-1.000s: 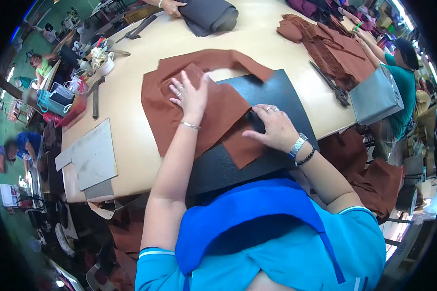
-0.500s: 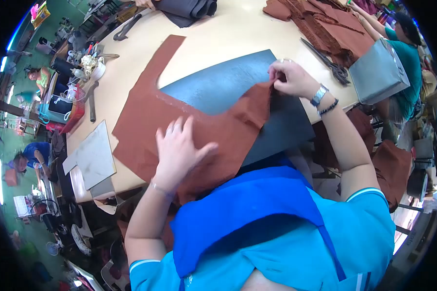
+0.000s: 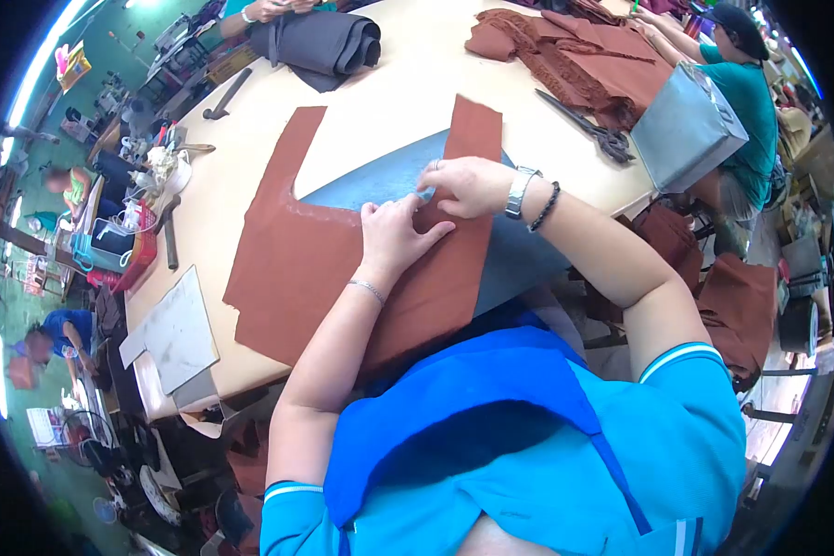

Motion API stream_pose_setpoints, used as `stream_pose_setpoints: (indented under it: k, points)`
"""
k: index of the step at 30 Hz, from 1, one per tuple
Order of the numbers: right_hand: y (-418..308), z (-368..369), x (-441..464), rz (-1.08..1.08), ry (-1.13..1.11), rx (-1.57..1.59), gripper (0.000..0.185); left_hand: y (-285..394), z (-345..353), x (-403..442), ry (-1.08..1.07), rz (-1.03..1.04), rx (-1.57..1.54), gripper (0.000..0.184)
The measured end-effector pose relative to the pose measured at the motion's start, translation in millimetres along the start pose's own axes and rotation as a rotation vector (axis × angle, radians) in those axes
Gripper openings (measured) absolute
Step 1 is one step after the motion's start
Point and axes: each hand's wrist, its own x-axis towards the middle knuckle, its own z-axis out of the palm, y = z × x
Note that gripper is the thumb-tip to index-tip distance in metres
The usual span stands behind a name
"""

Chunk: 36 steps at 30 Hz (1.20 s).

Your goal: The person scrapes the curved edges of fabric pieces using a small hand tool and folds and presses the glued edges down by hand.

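Note:
A U-shaped reddish-brown fabric piece point(image 3: 343, 287) lies partly over a dark, smooth board point(image 3: 385, 176), its two arms pointing away from me. My left hand point(image 3: 394, 232) presses on the fabric near the inner edge of the cut-out, thumb spread and fingers stretched out. Just beside it, my right hand point(image 3: 470, 189) is closed, fingers curled at the inner corner by the right arm of the fabric. A small light-blue bit shows at its fingertips; what it is, I cannot make out.
Large shears point(image 3: 588, 128) and a metal box point(image 3: 684, 130) are at right, near piled brown fabric point(image 3: 584, 56). A dark roll point(image 3: 320, 46) sits at the back. Hammers point(image 3: 169, 232), a red basket point(image 3: 139, 241) and grey templates point(image 3: 181, 329) are at left. Co-workers point(image 3: 746, 130) sit around.
The fabric's right arm, folded over before, now lies flat pointing away from me. My right hand moved left and toward me; my left hand moved up and right beside it.

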Motion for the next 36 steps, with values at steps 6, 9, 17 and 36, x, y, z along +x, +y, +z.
stream_pose_setpoints:
  k: [6, 9, 17, 36]
  points:
    - [12.0, 11.4, -0.3, -0.058, -0.004, 0.008, 0.011, -19.9, -2.5, -7.6, 0.043, 0.082, -0.002, 0.026]
    - [20.1, 20.0, -9.6, -0.161, 0.070, -0.078, 0.017, -37.5, -15.9, -11.6, -0.022, 0.139, 0.003, 0.014]
    - [17.7, 37.1, -25.5, -0.239, 0.108, -0.268, 0.027, -54.3, -18.5, -17.5, 0.003, 0.363, 0.142, 0.013]
    - [-62.7, 60.2, -16.1, 0.043, 0.049, -0.529, 0.031, -86.2, -32.0, -25.6, 0.071, 0.388, 0.262, 0.015]
